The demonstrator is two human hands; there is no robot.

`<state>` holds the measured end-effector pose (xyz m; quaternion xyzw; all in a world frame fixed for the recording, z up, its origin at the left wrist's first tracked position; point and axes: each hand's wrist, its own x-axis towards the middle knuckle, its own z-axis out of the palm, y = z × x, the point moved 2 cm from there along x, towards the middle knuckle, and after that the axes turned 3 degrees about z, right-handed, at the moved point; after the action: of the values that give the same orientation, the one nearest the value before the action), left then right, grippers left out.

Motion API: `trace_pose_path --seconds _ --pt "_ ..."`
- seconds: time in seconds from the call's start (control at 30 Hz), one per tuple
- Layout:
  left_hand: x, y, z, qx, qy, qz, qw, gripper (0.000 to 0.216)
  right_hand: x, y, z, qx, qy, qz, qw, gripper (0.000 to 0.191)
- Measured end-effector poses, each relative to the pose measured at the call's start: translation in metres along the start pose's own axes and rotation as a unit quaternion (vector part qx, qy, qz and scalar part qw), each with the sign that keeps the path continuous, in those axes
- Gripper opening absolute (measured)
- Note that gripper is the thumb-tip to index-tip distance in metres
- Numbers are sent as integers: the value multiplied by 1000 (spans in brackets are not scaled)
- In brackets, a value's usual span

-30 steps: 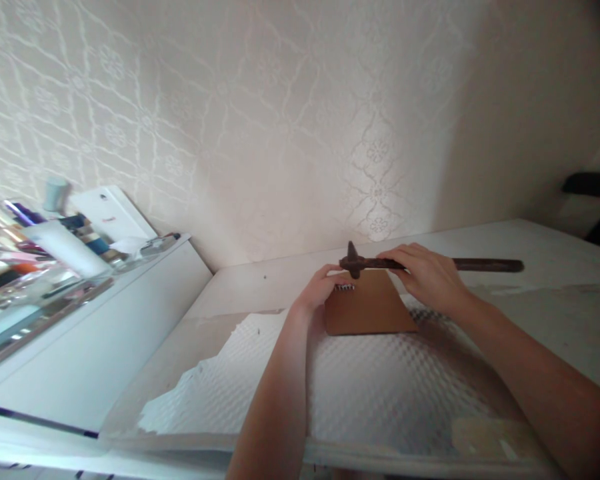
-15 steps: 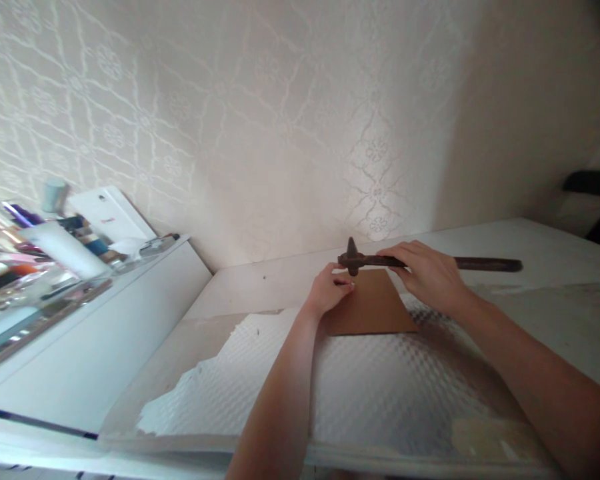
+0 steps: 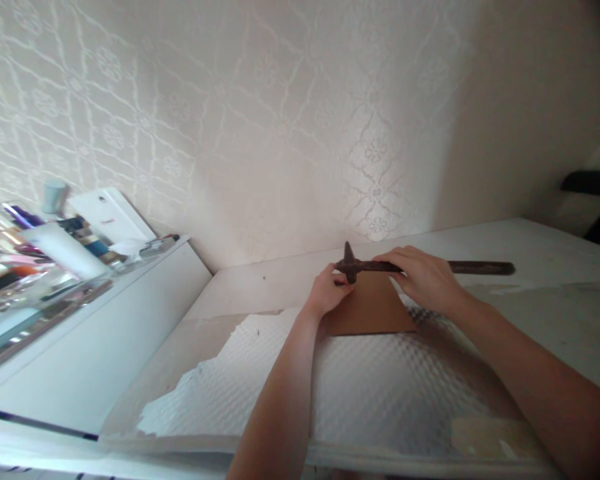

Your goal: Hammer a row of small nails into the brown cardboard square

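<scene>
A dark, rusty hammer lies level above a brown cardboard piece on the white table. My right hand is wrapped round the hammer's handle close to its head. My left hand is pinched at the cardboard's left far corner, right under the hammer head; whatever it pinches is too small to make out. The cardboard rests on a textured white sheet.
A patterned wall rises just behind the table. To the left stands a lower white cabinet with a tray of cosmetic tubes and bottles. A dark chair part shows at the far right.
My left hand drew its fingers together at the cardboard's corner, covering the small nails seen earlier. The hammer dipped slightly and shifted a little left.
</scene>
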<state>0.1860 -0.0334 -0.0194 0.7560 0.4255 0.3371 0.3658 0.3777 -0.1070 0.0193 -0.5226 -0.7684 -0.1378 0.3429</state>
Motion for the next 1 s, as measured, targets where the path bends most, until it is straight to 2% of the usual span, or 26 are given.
trace_pose_path --seconds 0.13,0.3,0.43,0.6,0.73,0.9,1.0 --pt "0 1 0 0 -3 2 1000 38 0 0 -1 -3 22 10 1000 27" --pt "-1 3 -1 10 -2 9 1000 35 0 2 1 -7 -2 3 1000 26" --pt "-1 4 -1 5 0 8 1000 37 0 2 0 -7 25 10 1000 25" --pt "-2 4 -1 9 2 4 1000 35 0 0 1 -4 -3 -1 1000 28" --pt "-1 4 -1 14 -1 9 1000 35 0 0 0 -2 17 3 1000 27" --pt "-2 5 -1 30 -3 12 999 35 -1 1 2 0 -8 7 1000 28" --pt "-2 5 -1 26 -7 10 1000 35 -1 3 2 4 6 19 1000 28"
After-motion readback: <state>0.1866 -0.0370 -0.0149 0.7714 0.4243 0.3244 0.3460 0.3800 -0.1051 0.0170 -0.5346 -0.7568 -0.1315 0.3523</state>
